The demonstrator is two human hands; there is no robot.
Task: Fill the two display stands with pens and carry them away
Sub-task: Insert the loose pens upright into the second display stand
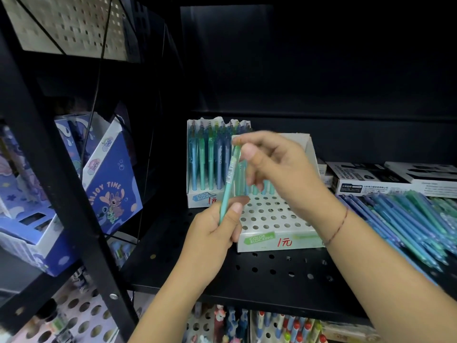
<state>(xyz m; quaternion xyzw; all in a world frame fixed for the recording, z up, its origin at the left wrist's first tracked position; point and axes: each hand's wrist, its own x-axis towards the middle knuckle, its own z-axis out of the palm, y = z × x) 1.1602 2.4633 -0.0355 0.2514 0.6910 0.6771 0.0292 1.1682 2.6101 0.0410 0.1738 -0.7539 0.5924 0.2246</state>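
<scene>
Both hands are clamped on one teal pen (231, 177): the left hand (212, 231) wraps the lower barrel with the thumb pressed along it, and the right hand (277, 169) appears to pinch the top end between thumb and forefinger, though motion blur softens that contact. Held at both ends, the pen is steadied tip-down and tilted, which suits aiming it at a hole. The black perforated shelf (222, 268) carries all stock. A pile of loose pens (408, 214) lies at 3 o'clock of the hands, within easy reach of the right hand, presumably as the supply. The near display stand (272, 242) sits directly beneath the hands, at 6 o'clock of the pen's top. Most of its holes are vacant, with a few teal pens (265, 186) upright in the back row, so filling probably runs back to front to keep the front holes accessible. The far display stand (200, 198), at 11 o'clock of the near one and touching or just beside it, looks full. Judged progress: one stand loaded, the second barely begun, carrying not yet due. The held pen hovers at the near stand's 10 o'clock corner.
</scene>
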